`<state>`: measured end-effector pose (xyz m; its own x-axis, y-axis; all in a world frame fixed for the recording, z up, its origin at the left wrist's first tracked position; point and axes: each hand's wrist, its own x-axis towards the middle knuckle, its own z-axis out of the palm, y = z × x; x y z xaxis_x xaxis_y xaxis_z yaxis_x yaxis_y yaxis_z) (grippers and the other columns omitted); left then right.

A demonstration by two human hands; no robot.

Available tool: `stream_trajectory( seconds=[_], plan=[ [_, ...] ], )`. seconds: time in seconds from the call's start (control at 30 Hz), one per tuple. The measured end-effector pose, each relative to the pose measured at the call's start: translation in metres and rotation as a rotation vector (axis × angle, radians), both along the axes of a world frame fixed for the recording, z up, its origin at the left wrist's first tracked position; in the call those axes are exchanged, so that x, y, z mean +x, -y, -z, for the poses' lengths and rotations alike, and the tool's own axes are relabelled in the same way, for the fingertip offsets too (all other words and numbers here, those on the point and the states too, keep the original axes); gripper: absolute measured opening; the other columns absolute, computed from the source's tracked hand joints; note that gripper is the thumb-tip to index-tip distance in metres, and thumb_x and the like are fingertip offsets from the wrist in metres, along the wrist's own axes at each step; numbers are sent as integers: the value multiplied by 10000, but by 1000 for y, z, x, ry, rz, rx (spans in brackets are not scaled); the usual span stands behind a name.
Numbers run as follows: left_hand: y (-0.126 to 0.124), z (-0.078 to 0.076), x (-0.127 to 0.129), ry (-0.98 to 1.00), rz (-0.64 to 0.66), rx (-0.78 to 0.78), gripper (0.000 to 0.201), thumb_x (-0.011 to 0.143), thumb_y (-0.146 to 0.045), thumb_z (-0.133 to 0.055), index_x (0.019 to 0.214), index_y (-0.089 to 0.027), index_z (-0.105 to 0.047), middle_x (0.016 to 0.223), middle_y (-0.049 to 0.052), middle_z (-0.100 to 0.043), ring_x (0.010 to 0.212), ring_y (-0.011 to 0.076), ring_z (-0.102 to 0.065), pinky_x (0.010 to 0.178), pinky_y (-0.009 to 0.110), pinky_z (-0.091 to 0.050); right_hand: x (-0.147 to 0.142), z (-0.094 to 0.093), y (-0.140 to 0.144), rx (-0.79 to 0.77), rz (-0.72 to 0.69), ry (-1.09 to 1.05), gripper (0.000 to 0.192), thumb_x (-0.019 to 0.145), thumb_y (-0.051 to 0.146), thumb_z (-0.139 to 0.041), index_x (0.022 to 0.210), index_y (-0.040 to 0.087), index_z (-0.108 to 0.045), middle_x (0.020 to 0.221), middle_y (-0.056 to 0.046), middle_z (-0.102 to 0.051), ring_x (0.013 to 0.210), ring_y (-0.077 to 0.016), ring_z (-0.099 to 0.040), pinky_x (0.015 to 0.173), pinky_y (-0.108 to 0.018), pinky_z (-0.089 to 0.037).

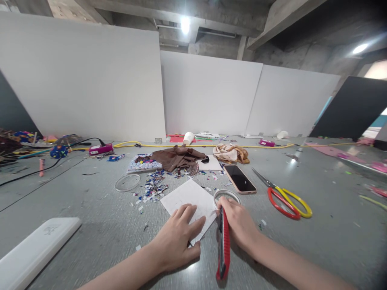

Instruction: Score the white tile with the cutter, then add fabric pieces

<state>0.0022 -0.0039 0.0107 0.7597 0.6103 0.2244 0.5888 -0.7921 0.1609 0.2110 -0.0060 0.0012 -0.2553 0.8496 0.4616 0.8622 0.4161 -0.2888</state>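
Note:
A square sheet of white paper (189, 197) lies at an angle on the grey table. My left hand (181, 233) rests on its near part with the fingers spread. In my right hand (237, 217) is a red and black utility knife (223, 245), its handle pointing back toward me; the blade tip is hidden. That hand is at the paper's right corner, beside a clear round ring (234, 193). A phone (240, 178) lies face up just beyond. Scissors with red and yellow handles (284, 197) lie open to the right.
Brown cloth (179, 158) and tan cloth (231, 153) lie behind the paper. Coloured scraps (152, 187) and another ring (127, 183) are on the left. A white power bank (39, 249) sits near left. A yellow cord (199, 146) runs before white panels (211, 92).

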Motion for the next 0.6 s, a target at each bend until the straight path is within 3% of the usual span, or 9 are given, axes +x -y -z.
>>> stream_trajectory(
  seconds=[0.1,0.23,0.4,0.6],
  plan=[
    [0,1,0,25,2,-1,491,716,-208,-523,1202,-232,-462,1230,102,-406,1114,311,-365,907,485,-371,5,0,-3,95,-15,-59,48,790,159,-484,818,196,-474,708,-22,-579,686,-187,-561,589,-262,-389],
    [0,2,-1,40,12,9,495,716,-212,-523,1206,-240,-457,1243,102,-398,1112,317,-368,893,493,-376,5,-4,-2,207,-84,-219,93,764,267,-537,799,201,-483,675,3,-563,632,-159,-553,608,-268,-419],
    [-1,2,-1,57,9,-12,466,720,-219,-517,1182,-230,-455,1239,105,-415,1132,320,-365,906,493,-368,-3,-14,8,40,-275,-391,117,824,274,-436,800,201,-524,671,2,-575,605,-138,-548,577,-255,-436],
    [0,2,-1,94,-35,-86,459,681,-216,-530,1125,-169,-421,1238,119,-438,1181,293,-342,989,453,-319,-6,-18,14,-194,-246,-494,58,792,275,-443,806,220,-430,622,44,-481,535,-122,-477,510,-248,-409]
  ],
)
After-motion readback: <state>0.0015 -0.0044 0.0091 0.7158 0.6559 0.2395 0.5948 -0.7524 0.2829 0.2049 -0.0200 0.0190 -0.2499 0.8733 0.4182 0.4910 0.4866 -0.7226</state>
